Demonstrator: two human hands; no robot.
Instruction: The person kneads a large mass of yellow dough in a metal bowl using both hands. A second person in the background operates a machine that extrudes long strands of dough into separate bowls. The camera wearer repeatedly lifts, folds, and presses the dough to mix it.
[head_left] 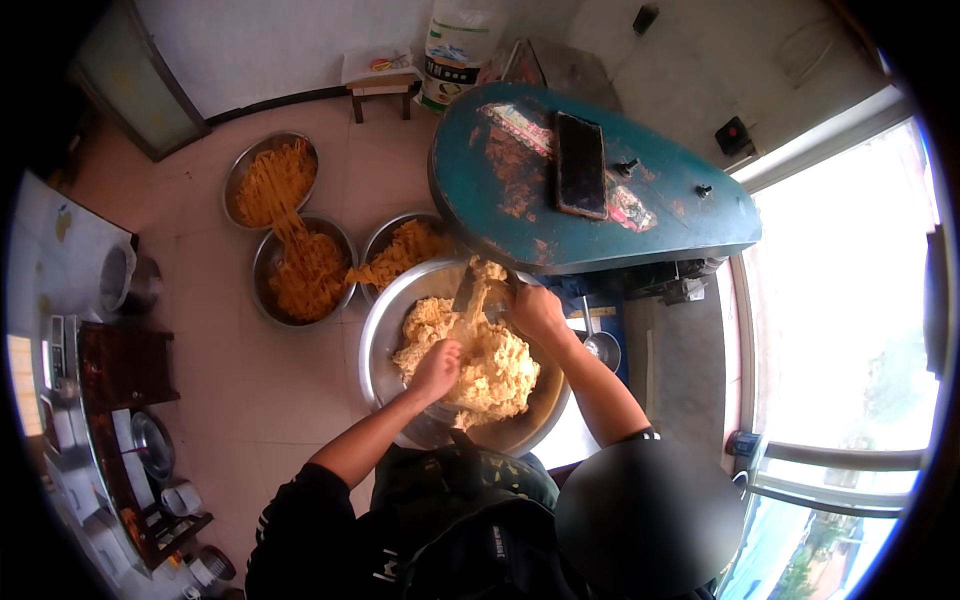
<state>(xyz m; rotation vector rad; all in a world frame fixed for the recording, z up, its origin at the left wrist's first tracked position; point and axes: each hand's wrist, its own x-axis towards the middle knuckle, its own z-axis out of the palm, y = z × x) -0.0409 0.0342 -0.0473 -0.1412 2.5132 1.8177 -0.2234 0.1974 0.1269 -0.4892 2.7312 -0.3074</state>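
A wide steel basin (373, 345) in front of me holds a big lump of crumbly yellow dough (500, 365). My left hand (438, 370) is closed at the dough's left side, its fingers curled into it and slightly blurred. Near the basin's far right rim, my right hand (537, 310) is closed; what lies inside its fingers is hidden. A dark flat piece (464, 288) shows left of that hand, beside a strand of dough (487, 276) that rises toward the far rim. Whether my right hand holds that dark piece I cannot tell.
A worn blue-green machine cover (660, 190) juts over the far right, with a phone (581, 165) on it. Bowls (262, 290) of orange noodle strips stand on the floor at left. A ladle (603, 347) lies right of the basin; a small stool (382, 80) stands behind.
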